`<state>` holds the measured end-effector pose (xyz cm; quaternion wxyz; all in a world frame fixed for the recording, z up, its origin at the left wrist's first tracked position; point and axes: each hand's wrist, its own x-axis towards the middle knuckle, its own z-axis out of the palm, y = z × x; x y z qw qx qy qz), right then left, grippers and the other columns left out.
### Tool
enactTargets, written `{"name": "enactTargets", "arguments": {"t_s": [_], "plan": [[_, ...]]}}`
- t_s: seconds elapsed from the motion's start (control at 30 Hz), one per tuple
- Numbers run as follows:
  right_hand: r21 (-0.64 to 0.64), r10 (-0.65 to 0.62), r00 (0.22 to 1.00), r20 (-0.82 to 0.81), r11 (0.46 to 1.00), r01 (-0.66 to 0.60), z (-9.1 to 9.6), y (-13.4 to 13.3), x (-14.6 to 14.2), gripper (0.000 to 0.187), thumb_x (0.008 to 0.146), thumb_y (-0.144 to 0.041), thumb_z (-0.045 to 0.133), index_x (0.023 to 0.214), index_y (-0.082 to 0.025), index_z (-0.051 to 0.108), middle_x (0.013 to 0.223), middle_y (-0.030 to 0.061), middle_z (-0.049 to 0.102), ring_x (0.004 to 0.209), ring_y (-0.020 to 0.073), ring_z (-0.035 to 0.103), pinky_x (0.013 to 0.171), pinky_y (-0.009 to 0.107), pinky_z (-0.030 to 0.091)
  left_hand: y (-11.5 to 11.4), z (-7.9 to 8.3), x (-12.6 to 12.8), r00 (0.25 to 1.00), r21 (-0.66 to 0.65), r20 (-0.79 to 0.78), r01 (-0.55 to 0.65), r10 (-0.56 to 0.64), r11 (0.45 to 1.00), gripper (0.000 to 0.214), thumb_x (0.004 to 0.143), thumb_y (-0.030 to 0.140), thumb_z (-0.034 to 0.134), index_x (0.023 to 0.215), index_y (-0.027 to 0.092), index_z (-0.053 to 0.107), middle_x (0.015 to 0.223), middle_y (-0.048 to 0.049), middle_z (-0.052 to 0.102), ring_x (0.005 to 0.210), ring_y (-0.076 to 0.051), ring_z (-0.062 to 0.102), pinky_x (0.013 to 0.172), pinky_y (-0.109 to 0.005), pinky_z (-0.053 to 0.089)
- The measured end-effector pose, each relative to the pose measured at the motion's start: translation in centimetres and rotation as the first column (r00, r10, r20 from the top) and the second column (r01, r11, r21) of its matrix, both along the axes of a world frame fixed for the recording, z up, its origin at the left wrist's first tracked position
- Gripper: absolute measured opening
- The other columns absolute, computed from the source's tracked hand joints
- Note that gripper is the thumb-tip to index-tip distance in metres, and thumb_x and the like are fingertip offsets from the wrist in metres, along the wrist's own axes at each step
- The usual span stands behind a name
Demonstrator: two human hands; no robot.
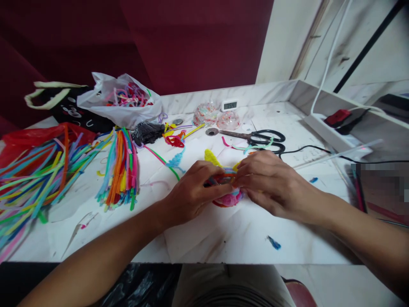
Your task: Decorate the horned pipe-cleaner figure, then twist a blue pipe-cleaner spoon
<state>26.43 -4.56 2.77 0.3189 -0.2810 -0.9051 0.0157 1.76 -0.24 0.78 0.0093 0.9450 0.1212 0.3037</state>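
Note:
Both hands close around a small multicoloured pipe-cleaner craft (228, 199) just above the table. Its lower part is pink and red, and two yellow pointed pieces (211, 157) rise at its far side. My left hand (198, 187) grips it from the left, thumb stretched along the near side. From the right, the bent fingers of my right hand (271, 181) pinch its upper edge. Much of the craft is hidden behind the fingers. A light-blue fuzzy pipe-cleaner piece (175, 160) lies just beyond my left hand.
Black-handled scissors (252, 135) lie behind my right hand. Pipe-cleaner bundles (121, 170) cover the left side, near a white plastic bag (118, 113). Clear speckled domes (206, 114) and a small digital clock (230, 105) stand at the back. A power strip (338, 132) is at right.

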Motion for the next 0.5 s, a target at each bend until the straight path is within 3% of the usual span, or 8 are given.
{"name": "enactTargets", "arguments": {"t_s": [0.23, 0.5], "plan": [[-0.046, 0.103, 0.992, 0.069, 0.994, -0.100, 1.4, 1.2, 0.2, 0.019, 0.093, -0.016, 0.051, 0.097, -0.013, 0.070, 0.089, 0.0103, 0.068, 0.092, 0.0205, 0.061, 0.083, 0.038, 0.045, 0.3, -0.1, 0.1, 0.999, 0.016, 0.027, 0.025, -0.025, 1.000, 0.026, 0.096, 0.021, 0.047, 0.119, 0.022, 0.059, 0.119, -0.0108, 0.055, 0.110, -0.021, 0.053, 0.095, -0.041, 0.046], [-0.105, 0.163, 0.979, 0.121, 0.983, -0.151, 2.1, 1.7, 0.4, 0.021, 0.095, -0.021, 0.051, 0.104, -0.016, 0.070, 0.090, 0.0075, 0.068, 0.088, 0.0182, 0.060, 0.082, 0.036, 0.043, 0.2, 1.5, 0.0, 0.999, -0.065, -0.038, 0.026, -0.029, 0.998, 0.024, 0.095, 0.016, 0.048, 0.117, 0.020, 0.055, 0.115, -0.0104, 0.060, 0.106, -0.020, 0.056, 0.092, -0.037, 0.048]]}}
